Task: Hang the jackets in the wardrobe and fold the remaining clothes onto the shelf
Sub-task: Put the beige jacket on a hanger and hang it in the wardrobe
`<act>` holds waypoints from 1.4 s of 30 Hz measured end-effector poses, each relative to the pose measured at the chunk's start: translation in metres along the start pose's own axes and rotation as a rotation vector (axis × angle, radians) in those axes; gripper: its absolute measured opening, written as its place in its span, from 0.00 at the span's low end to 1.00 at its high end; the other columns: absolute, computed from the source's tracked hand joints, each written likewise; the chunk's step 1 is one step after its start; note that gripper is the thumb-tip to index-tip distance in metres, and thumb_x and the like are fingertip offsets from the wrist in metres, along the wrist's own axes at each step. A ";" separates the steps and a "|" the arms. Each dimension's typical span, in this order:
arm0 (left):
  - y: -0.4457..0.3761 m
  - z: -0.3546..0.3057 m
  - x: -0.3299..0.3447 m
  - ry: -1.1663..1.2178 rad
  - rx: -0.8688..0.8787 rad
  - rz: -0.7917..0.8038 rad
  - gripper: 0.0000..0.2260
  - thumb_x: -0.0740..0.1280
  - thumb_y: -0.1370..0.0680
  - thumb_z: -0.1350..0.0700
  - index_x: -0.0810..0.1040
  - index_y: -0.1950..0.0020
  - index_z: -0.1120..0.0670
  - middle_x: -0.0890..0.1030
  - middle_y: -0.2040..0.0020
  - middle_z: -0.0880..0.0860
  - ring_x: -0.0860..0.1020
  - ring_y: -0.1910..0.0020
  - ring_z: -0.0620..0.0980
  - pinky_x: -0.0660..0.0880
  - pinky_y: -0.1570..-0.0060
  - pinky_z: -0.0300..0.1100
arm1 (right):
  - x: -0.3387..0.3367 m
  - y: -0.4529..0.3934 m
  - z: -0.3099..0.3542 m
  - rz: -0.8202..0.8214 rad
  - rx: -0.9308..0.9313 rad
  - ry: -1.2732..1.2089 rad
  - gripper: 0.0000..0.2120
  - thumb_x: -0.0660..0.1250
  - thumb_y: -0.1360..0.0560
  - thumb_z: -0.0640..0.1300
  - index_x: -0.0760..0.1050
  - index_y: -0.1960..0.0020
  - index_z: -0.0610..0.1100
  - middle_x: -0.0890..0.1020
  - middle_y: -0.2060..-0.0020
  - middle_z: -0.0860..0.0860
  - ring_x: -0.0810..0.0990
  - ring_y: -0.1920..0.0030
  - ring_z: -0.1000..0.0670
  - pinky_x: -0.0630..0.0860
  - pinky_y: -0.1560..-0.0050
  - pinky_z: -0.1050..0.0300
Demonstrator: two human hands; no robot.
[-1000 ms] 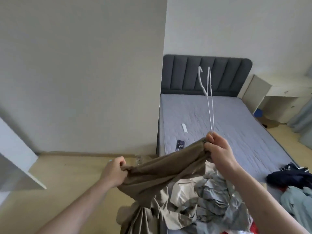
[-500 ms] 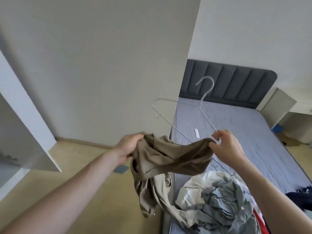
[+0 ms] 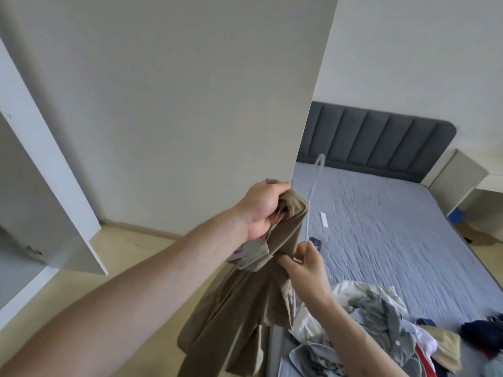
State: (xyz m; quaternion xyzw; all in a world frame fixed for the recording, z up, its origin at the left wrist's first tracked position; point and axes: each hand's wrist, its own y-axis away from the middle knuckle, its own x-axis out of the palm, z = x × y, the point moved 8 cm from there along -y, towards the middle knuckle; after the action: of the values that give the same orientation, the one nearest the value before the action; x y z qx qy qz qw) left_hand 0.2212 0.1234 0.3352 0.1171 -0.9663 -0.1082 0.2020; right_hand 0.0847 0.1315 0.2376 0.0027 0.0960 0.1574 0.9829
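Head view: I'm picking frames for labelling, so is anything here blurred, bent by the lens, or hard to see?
Head view: light is soft and even, with no glare; the wide lens bows the wall panel and wardrobe door. The left hand gripping the brown jacket is fairly sharp. The white wire hanger pinched by the right hand is thin, faintly smeared and nearly lost against the grey mattress.
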 end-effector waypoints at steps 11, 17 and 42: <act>-0.007 0.001 -0.136 -0.251 -0.002 -0.219 0.05 0.68 0.18 0.56 0.78 0.46 0.57 0.83 0.56 0.54 0.81 0.61 0.49 0.76 0.61 0.40 | -0.021 -0.042 0.044 -0.015 -0.099 0.232 0.13 0.61 0.26 0.31 0.62 0.59 0.47 0.82 0.54 0.40 0.75 0.57 0.47 0.72 0.53 0.47; -0.004 0.008 -0.160 -0.384 0.052 -0.272 0.07 0.70 0.19 0.54 0.75 0.48 0.56 0.81 0.56 0.55 0.80 0.62 0.50 0.77 0.69 0.41 | -0.033 -0.048 0.070 -0.115 -0.256 0.413 0.16 0.62 0.25 0.31 0.60 0.62 0.47 0.69 0.68 0.51 0.65 0.69 0.57 0.63 0.69 0.62; -0.001 0.206 -0.165 -0.600 -0.282 -0.032 0.16 0.70 0.26 0.53 0.79 0.39 0.51 0.83 0.44 0.50 0.81 0.44 0.51 0.80 0.40 0.51 | -0.022 -0.042 0.125 0.020 -0.317 0.190 0.15 0.62 0.24 0.30 0.62 0.61 0.46 0.66 0.67 0.49 0.64 0.65 0.52 0.64 0.63 0.56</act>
State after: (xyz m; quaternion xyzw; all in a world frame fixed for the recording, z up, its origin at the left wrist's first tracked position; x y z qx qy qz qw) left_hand 0.2823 0.2004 0.0905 0.0661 -0.9562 -0.2739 -0.0792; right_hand 0.1011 0.0876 0.3628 -0.1663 0.1623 0.1799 0.9558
